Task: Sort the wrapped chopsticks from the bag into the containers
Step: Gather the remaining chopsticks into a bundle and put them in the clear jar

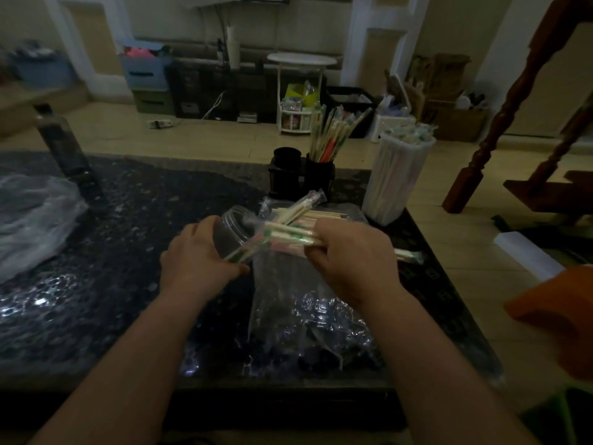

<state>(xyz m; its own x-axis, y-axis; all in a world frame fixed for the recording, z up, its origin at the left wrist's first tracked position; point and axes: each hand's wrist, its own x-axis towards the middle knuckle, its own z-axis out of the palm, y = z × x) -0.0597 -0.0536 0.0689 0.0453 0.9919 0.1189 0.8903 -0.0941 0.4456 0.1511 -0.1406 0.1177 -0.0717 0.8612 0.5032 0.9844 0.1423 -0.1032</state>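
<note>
Dim table (144,203), clear jar (229,234) half-hidden

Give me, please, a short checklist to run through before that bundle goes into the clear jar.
1. The left hand grips the clear jar: ok.
2. The right hand holds the chopstick bundle: ok.
3. The jar's mouth faces the bundle: ok.
4. Room left in the jar: cannot tell, the hand covers much of it.
5. Space in the white container: not ok, it looks packed full.
</note>
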